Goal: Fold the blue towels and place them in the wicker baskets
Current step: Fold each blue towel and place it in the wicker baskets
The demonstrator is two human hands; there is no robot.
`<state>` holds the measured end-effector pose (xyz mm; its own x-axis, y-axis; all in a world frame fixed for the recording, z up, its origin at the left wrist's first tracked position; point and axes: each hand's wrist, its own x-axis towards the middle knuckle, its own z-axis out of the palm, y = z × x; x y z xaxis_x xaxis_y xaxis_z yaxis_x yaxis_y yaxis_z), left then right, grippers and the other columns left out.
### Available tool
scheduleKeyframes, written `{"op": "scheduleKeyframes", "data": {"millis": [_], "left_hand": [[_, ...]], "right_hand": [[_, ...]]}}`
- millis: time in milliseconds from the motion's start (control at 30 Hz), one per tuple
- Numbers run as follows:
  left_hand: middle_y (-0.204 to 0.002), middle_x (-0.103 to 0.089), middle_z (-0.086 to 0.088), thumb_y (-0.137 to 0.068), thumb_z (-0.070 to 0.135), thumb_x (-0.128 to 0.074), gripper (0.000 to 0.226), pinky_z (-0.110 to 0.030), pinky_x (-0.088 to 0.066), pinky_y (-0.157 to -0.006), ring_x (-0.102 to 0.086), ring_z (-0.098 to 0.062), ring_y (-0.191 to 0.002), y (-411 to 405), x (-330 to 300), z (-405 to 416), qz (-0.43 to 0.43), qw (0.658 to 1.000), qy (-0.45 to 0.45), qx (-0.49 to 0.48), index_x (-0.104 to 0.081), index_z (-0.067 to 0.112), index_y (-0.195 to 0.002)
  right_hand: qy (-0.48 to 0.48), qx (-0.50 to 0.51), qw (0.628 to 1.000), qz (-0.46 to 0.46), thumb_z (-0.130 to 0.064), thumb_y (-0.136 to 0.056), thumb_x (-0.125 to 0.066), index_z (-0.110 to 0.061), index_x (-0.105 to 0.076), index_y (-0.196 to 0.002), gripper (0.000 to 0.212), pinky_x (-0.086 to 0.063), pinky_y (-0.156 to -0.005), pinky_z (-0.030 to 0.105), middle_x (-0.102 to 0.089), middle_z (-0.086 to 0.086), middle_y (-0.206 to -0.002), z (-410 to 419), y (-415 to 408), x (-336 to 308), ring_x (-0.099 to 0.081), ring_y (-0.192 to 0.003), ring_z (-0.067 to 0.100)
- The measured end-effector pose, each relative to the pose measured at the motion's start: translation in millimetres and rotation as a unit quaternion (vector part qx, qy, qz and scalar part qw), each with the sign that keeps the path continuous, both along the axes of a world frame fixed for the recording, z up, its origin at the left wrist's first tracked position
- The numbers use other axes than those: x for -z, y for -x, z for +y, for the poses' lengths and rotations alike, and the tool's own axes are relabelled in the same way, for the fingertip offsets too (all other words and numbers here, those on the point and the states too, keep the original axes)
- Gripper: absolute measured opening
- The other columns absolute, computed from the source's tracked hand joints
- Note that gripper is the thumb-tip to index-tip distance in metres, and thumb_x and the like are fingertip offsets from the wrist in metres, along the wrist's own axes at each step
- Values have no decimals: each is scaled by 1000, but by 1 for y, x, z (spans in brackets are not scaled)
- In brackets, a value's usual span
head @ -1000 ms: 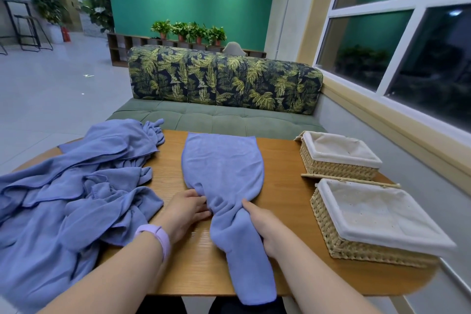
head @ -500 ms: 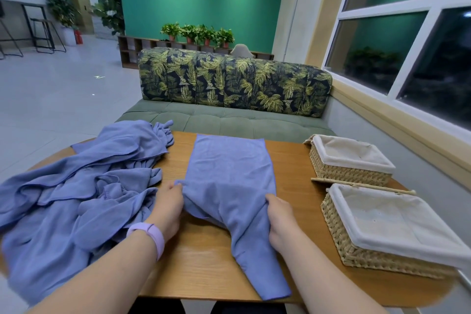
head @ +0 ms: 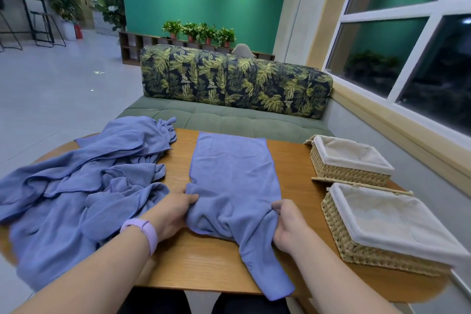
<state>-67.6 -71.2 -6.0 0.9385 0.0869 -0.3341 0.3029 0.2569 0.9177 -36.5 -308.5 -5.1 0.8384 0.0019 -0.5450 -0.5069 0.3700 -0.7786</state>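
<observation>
You are at the folding step, judging by the blue towel (head: pixel 233 173) spread flat ahead of both hands. Your left hand (head: pixel 173 211) pinches its left edge; your right hand (head: pixel 286 222) grips the bunched right edge, and a tail hangs off the table (head: pixel 204 265) between your wrists. Next, likely draw that tail up and square it. The unfolded pile (head: pixel 76 186) lies left of your left hand; the wicker baskets (head: pixel 356 245) stand right of your right hand.
</observation>
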Motion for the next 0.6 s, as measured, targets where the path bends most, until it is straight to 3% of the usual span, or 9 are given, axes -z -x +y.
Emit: {"op": "scheduleKeyframes", "data": {"millis": [67,133,167,233,333,500,600], "left_hand": [[-110,-73,-20,-99,-6,-42,26,-35,-57,-72,-72,-28,-90,3,-2,2,16,999,6,-33,-64,1,-111],[-92,-76,-16,-97,-2,-47,20,-31,-60,-60,-74,-23,-73,6,-8,6,40,996,60,-53,-66,-1,-100],[-88,-76,-16,-94,1,-52,16,-31,-61,-61,-75,-24,-71,8,-10,11,49,992,102,-58,-66,-3,-101],[-94,-75,-17,-85,7,-63,31,-35,-61,-79,-75,-29,-84,8,-9,21,54,981,168,-75,-59,-3,-114],[-86,-68,-15,-87,4,-62,32,-33,-54,-79,-65,-26,-79,25,-5,20,65,990,123,-33,-58,-1,-118],[-116,-71,-20,-85,-11,-61,38,-38,-55,-90,-67,-35,-110,47,3,8,73,996,10,54,-62,-4,-122],[-116,-73,-13,-82,-15,-63,47,-42,-54,-95,-67,-34,-112,55,2,3,67,990,-32,118,-64,6,-124]], "right_hand": [[26,-19,999,5,-2,-82,-40,6,-65,-105,35,-56,-85,40,-70,21,-107,-6,7,-5,-67,-100,37],[108,-47,993,11,0,-80,-42,-3,-59,-85,18,-52,-63,30,-65,16,-83,-13,16,-10,-63,-76,32],[159,-49,986,10,1,-81,-45,-6,-56,-80,14,-48,-53,26,-60,14,-73,-19,19,-10,-59,-66,28],[217,-49,975,2,1,-84,-52,-9,-58,-83,11,-45,-44,21,-55,9,-69,-30,26,-10,-55,-60,22],[204,-79,975,31,-9,-89,-62,-9,-63,-97,8,-52,-54,28,-63,11,-85,-46,38,-11,-61,-72,22],[171,-160,971,48,-28,-87,-74,-3,-64,-115,39,-57,-75,32,-73,13,-103,-60,68,-7,-70,-93,24],[155,-190,970,3,-22,-88,-74,-5,-67,-115,33,-57,-89,37,-76,12,-106,-56,79,-3,-71,-101,27]]}}
